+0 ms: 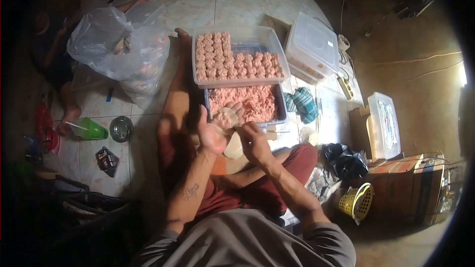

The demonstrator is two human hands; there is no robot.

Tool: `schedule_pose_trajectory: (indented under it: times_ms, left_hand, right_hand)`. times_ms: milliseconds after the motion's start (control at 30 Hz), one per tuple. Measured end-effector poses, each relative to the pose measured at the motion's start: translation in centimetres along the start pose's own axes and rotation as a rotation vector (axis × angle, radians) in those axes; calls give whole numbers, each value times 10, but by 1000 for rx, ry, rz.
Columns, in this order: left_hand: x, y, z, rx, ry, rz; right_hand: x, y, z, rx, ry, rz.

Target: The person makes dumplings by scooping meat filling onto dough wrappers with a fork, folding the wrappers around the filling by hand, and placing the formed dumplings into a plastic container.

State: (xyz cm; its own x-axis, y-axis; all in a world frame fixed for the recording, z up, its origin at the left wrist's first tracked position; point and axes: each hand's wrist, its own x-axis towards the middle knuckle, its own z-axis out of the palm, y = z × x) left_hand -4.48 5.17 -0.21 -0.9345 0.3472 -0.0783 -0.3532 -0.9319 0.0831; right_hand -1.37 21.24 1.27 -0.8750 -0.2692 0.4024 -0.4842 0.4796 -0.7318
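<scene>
disc (227, 118) rests on the spread, upturned left hand (214, 137); right hand (254, 143) curled, grip unclear.

My pink mash (247, 104) looks rough and moist, kinda lumpy, with a bit of shine. The pale round sheet (229, 111) I'm holding is way smoother and more matt. The clear tub (240, 83) is smooth plastic, glossy along the rim, and the dark tub (283, 105) looks like plastic too. Floor tiles (193, 5) are slick and pretty shiny. The black bag (344, 159) is wrinkly, glossy plastic; my shirt's (247, 240) just matt cloth.
</scene>
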Motion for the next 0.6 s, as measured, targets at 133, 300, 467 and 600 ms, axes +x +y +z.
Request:
schedule_pose_trajectory:
  times_ms: [133,300,467,600]
  left_hand:
    - [-4,23,-21,-172,127,31]
    - [-25,50,-61,-128,78,-26]
    - [-54,11,-45,34,256,-262]
    - [-61,-10,-65,117,294,-228]
  right_hand:
    - [1,-5,-30,-157,-231,-40]
    - [30,33,-86,-602,-295,-28]
    - [34,95,-69,-843,-377,-109]
    - [55,62,-77,-658,-552,61]
